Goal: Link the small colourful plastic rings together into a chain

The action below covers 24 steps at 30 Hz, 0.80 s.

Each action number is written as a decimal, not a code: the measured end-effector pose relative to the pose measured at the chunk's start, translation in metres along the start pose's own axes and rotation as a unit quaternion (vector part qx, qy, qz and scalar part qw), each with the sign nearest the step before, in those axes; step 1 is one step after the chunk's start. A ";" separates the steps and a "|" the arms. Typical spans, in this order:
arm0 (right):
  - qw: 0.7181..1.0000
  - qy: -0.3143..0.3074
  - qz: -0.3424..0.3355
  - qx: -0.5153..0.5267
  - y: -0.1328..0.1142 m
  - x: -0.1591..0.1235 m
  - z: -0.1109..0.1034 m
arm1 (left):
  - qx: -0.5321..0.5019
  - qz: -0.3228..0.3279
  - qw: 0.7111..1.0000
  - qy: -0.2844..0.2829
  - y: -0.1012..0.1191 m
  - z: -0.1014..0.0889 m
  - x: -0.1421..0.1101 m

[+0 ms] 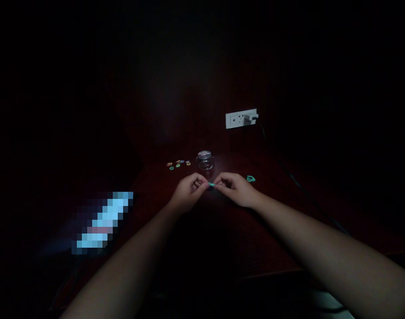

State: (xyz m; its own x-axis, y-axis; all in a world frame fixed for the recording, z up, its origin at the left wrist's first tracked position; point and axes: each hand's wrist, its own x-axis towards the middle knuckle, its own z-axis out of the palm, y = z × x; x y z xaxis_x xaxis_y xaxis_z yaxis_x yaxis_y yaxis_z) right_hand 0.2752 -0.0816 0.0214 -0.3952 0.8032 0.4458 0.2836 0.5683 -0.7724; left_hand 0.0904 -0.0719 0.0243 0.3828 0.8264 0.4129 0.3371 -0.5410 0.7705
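The scene is very dark. My left hand (188, 191) and my right hand (234, 188) meet over a dark reddish table (222, 239), fingers pinched together on a small teal ring-shaped piece (211, 185) held between them. Behind the hands stands a small clear jar (205, 160) with a pale lid. Several tiny coloured rings (178, 164) lie scattered to the jar's left. Another teal ring (250, 178) lies on the table just right of my right hand.
A white wall socket (241, 118) with a plug in it sits on the back wall, and its dark cable (289, 177) runs down to the right. A glowing blurred screen (102, 221) lies at the left. Everything else is in darkness.
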 end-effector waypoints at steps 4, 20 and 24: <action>1.000 0.005 0.000 -0.013 0.000 0.000 -0.001 | 0.016 0.008 1.000 0.004 -0.001 -0.001 0.001; 1.000 0.003 0.001 -0.011 0.001 0.000 0.002 | -0.010 -0.006 1.000 0.001 -0.002 0.002 0.001; 1.000 -0.003 0.005 -0.012 0.001 0.000 0.002 | -0.014 -0.012 1.000 -0.005 -0.004 0.001 0.000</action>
State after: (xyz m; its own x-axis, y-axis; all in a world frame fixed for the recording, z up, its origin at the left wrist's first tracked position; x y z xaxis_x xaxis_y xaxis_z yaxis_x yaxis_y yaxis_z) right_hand 0.2737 -0.0809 0.0197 -0.3983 0.8072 0.4356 0.3089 0.5652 -0.7649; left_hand 0.0905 -0.0699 0.0211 0.3835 0.8377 0.3888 0.3221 -0.5159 0.7938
